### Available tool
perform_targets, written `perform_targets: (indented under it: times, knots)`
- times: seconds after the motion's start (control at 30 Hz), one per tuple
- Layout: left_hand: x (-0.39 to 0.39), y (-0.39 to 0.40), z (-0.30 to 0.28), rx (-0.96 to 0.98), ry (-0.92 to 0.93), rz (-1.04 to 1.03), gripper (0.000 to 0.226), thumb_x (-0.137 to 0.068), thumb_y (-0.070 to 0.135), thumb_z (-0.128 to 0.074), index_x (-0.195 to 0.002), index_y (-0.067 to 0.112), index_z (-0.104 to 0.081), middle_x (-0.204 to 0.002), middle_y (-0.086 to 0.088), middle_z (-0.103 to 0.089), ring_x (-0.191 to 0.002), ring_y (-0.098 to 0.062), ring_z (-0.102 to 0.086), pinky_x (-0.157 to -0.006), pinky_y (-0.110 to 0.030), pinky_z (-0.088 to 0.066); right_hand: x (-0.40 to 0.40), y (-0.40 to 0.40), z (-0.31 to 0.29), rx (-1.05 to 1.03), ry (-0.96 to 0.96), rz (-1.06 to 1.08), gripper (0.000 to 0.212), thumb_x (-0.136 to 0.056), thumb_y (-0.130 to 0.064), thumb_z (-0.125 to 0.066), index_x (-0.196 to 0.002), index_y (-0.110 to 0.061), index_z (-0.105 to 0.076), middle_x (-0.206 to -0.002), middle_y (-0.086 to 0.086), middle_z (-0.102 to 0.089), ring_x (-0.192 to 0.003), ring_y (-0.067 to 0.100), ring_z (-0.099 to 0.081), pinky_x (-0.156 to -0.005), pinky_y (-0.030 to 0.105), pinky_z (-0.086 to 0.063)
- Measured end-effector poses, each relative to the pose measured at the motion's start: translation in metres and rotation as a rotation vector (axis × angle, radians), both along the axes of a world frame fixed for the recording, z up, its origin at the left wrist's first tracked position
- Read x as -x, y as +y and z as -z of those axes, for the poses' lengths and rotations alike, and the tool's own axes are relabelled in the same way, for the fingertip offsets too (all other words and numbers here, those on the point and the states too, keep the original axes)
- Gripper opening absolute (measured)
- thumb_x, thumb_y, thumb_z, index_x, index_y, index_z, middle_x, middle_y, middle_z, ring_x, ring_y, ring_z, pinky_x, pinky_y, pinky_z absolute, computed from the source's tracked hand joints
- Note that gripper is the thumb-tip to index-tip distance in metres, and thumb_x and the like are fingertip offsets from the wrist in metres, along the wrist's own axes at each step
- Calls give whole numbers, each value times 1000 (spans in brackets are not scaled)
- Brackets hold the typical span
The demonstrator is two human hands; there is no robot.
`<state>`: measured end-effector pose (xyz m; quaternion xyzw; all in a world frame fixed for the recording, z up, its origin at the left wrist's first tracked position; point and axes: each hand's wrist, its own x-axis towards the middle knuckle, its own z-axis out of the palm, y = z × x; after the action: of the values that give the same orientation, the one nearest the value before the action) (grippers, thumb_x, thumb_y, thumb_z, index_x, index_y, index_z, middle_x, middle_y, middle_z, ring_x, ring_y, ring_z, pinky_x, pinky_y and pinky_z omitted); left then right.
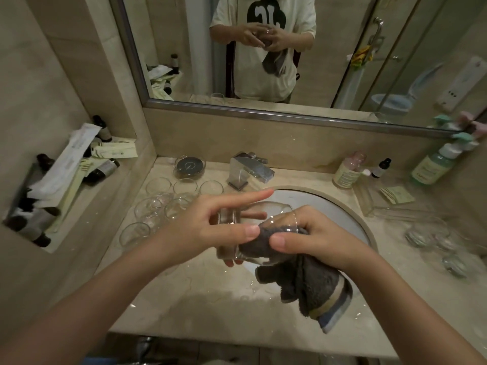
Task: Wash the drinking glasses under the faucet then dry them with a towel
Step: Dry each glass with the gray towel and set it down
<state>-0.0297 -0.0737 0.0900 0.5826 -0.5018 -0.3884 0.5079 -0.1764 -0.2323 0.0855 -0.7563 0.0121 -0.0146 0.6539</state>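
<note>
Step in hand: drying. One glass is held on its side over the near edge of the sink, its mouth toward the right.
Left hand: curled round the base end of the glass, thumb on top, forefinger stretched out straight past it.
Right hand: fingers and thumb pinch a dark grey towel, one end stuffed into the mouth of the glass; the rest hangs down over the surface.
Faucet: no water seen running, so by my reading the washing of this glass is done.
Glasses on the left: a cluster standing on the surface beside the sink, near the faucet. I cannot tell whether they are dry or still to be washed.
Glasses on the right: a few more, well apart from the first group, blurred; wet or dry is not clear.
Progress: somewhere in the middle, as a judgement. At least this glass needs finishing and setting down; one of the two groups probably still waits.
Surface: water drops and wet patches near the front edge.
</note>
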Motion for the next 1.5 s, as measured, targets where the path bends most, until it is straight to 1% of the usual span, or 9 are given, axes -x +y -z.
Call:
perform_targets:
  times: [0.1,0.17,0.3,0.43,0.63,0.87,1.03,1.3,1.5]
  knots:
    - [6,-6,-2,138,-478,-16,69,-73,57,-69,-137,52,-42,-130,22,-60,-119,10,-53,-96,-16,-46,10,-9,5,-75,15,70,60,-81,-42,-66,-80,17,-62,-72,34,-55,-68,27,-55,-68,34,-44]
    - [10,-12,-1,227,-636,16,68,-75,57,-69,-137,49,-44,-132,13,-61,-123,2,-54,-101,-25,-47,19,-9,7,-116,23,91,66,-80,-51,-68,-67,13,-56,-60,23,-48,-60,22,-46,-62,30,-38]
    - [20,-24,-9,120,-262,38,58,-65,48,-75,-121,55,-58,-114,13,-70,-86,-12,-72,-70,-28,-57,34,-9,4,-62,3,122,88,-76,-68,-65,-71,19,-55,-63,33,-48,-61,24,-48,-61,34,-39]
    - [30,-38,-3,47,42,61,57,-64,44,-74,-119,50,-62,-121,15,-67,-80,-14,-73,-49,-21,-53,49,-15,1,-15,-20,149,53,-69,-32,-76,-76,17,-60,-66,22,-55,-62,23,-52,-61,31,-40]
    - [39,-50,-1,410,-782,138,66,-78,54,-69,-137,32,-49,-132,3,-62,-124,-1,-54,-102,-19,-45,73,-17,-1,-114,-33,188,18,-71,-28,-73,-67,-11,-68,-61,-7,-58,-57,7,-53,-60,17,-43]
    - [48,-60,-7,-3,-52,196,58,-67,47,-73,-123,55,-58,-124,17,-65,-106,-28,-68,-72,-54,-59,80,-20,-8,-40,-59,166,13,-75,-20,-71,-69,-9,-68,-64,1,-59,-59,10,-58,-59,19,-47]
    - [46,-58,-3,358,-941,183,71,-77,65,-64,-141,45,-39,-139,4,-56,-126,-7,-55,-94,-34,-54,79,-22,-1,-107,-69,205,10,-75,-27,-65,-68,-25,-73,-63,-9,-63,-61,3,-58,-64,14,-44]
    - [35,-48,-1,8,-147,210,68,-65,43,-75,-126,58,-49,-118,33,-63,-115,4,-59,-88,-18,-52,62,-17,-5,-31,-41,20,16,-73,-16,-75,-74,-31,-72,-66,-6,-65,-62,11,-63,-62,22,-48]
    - [33,-29,3,172,-971,162,88,-73,71,-64,-147,56,-18,-140,8,-55,-123,-7,-56,-91,-34,-54,52,-22,1,-45,-8,23,8,-71,-19,-75,-78,-21,-76,-72,-2,-69,-69,12,-65,-67,22,-50]
